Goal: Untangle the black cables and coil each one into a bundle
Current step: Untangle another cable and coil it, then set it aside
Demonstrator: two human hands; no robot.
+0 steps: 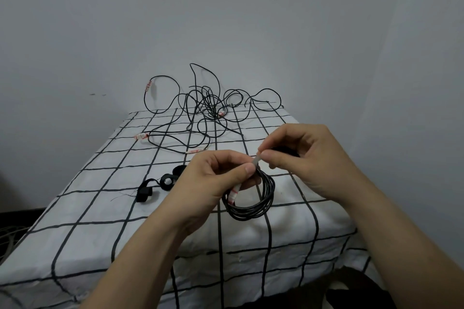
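A coiled black cable bundle (253, 204) hangs above the near part of the checked tablecloth (120, 211). My left hand (213, 183) grips the top of the coil, where a white tag with red marks (234, 193) shows below my thumb. My right hand (306, 160) pinches the cable's white-taped end (258, 158) just above the coil. A tangle of black cables (206, 110) with several white and red tags lies at the far end of the table.
Black fastening straps (160, 184), curled into loops, lie on the cloth left of my left hand. The table stands against a grey wall. Pale cords lie on the floor at the lower left (10, 236).
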